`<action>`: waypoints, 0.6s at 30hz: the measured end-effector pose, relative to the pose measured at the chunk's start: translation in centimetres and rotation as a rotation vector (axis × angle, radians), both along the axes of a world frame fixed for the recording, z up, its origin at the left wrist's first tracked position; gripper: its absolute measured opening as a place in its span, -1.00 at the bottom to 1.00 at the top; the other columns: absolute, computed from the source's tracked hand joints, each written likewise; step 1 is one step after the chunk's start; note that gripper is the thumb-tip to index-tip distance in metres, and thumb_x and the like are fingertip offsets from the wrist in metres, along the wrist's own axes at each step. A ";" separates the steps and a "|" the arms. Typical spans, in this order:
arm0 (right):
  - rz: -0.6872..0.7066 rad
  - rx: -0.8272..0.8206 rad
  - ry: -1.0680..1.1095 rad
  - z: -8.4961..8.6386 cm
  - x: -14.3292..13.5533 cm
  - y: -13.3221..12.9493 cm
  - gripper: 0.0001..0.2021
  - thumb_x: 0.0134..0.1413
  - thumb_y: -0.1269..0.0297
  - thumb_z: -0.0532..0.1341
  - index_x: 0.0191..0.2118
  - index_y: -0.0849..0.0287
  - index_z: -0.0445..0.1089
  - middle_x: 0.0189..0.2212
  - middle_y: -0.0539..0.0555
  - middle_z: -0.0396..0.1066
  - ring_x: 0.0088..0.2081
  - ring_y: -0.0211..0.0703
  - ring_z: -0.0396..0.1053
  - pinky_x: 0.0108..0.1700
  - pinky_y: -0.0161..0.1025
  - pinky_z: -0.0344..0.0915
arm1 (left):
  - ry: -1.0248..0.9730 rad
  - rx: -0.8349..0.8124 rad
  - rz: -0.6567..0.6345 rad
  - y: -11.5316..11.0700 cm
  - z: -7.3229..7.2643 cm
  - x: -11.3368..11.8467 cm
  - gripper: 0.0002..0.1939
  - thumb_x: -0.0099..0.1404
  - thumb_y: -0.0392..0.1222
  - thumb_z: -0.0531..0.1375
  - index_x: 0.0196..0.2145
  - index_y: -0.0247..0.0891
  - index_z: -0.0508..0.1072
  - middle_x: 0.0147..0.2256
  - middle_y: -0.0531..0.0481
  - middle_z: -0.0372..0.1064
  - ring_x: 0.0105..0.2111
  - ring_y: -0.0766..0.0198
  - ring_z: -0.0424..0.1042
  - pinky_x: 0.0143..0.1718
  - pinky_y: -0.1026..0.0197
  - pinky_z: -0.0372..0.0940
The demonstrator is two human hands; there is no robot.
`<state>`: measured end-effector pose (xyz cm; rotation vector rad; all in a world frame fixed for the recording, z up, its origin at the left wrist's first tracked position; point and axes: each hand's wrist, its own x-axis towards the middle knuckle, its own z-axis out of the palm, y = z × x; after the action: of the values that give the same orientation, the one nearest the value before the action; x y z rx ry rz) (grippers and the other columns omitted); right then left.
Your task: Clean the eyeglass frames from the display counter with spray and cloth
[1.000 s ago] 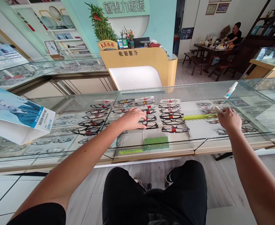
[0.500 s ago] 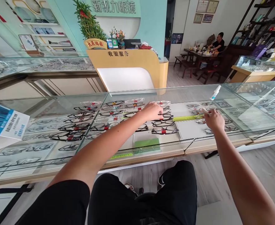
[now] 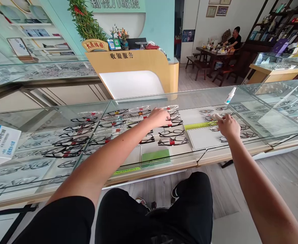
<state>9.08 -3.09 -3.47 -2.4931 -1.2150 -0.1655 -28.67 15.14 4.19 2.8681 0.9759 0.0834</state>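
My left hand [image 3: 160,117] reaches over the glass showcase, its fingers curled and closed at the near side of a dark-framed pair of eyeglasses [image 3: 174,122] with a red tag. The fingertips are partly hidden behind the hand. Rows of similar eyeglasses [image 3: 173,140] rest around it, several with red tags. Farther right, my right hand [image 3: 229,128] is closed on a white cloth [image 3: 217,117], whose end sticks out past the thumb. Below that hand are more frames under the glass. A white spray bottle [image 3: 230,96] stands beyond the right hand on the countertop.
The glass showcase [image 3: 202,151] runs across in front of my knees. A white-and-blue box [image 3: 1,144] sits at its left end. A green case [image 3: 156,158] lies inside. Behind are a wooden cash counter [image 3: 131,62] and a seated person [image 3: 234,39] at a table.
The view has shifted slightly, so the scene sits a little left and higher. My left hand stays over the same eyeglasses, and my right hand keeps the white cloth.
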 end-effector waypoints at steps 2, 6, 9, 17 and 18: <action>0.000 0.015 0.002 -0.1 0.0 0.0 -0.70 0.46 0.24 0.24 0.16 0.20 0.55 0.07 0.36 0.66 -0.04 0.21 0.56 -0.16 -0.10 0.19 | 0.014 0.009 0.028 0.4 0.1 0.2 -0.71 0.45 0.10 0.39 -0.07 -0.08 0.82 0.02 -0.07 0.80 0.13 -0.12 0.67 0.27 -0.07 0.35; 0.002 0.038 -0.003 -0.3 0.0 0.1 -0.71 0.45 0.24 0.24 0.15 0.21 0.56 0.04 0.35 0.65 -0.08 0.19 0.55 -0.15 -0.10 0.21 | 0.023 0.007 0.055 0.3 0.9 0.3 -0.70 0.46 0.09 0.39 -0.04 -0.12 0.80 0.05 -0.12 0.78 0.14 -0.14 0.65 0.26 -0.09 0.36; 0.007 0.044 -0.009 -0.4 0.0 0.1 -0.70 0.43 0.25 0.24 0.15 0.22 0.56 0.03 0.36 0.65 -0.08 0.20 0.56 -0.14 -0.10 0.22 | -0.064 -0.001 -0.010 -1.5 1.8 -0.3 -0.74 0.48 0.05 0.38 -0.05 -0.14 0.77 0.10 -0.14 0.75 0.19 -0.14 0.62 0.28 -0.12 0.35; 0.012 0.048 -0.021 -0.6 0.2 0.2 -0.65 0.40 0.24 0.23 0.17 0.24 0.56 0.03 0.39 0.66 -0.06 0.25 0.57 -0.09 -0.06 0.30 | -0.018 -0.099 -0.210 -8.4 2.3 -3.2 -0.67 0.37 0.18 0.52 -0.10 -0.09 0.73 0.07 -0.07 0.74 0.21 -0.15 0.58 0.32 -0.12 0.28; 0.016 0.051 -0.022 -0.6 0.3 0.2 -0.65 0.40 0.24 0.23 0.17 0.24 0.56 0.03 0.39 0.66 -0.07 0.25 0.57 -0.09 -0.06 0.30 | 0.002 -0.093 -0.202 -8.7 2.1 -3.3 -0.68 0.38 0.16 0.51 -0.10 -0.09 0.73 0.05 -0.08 0.74 0.20 -0.15 0.59 0.31 -0.12 0.28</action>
<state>9.34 -2.86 -4.08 -2.4433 -1.2231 -0.2174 -31.94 6.48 6.24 2.8619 0.6663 0.0168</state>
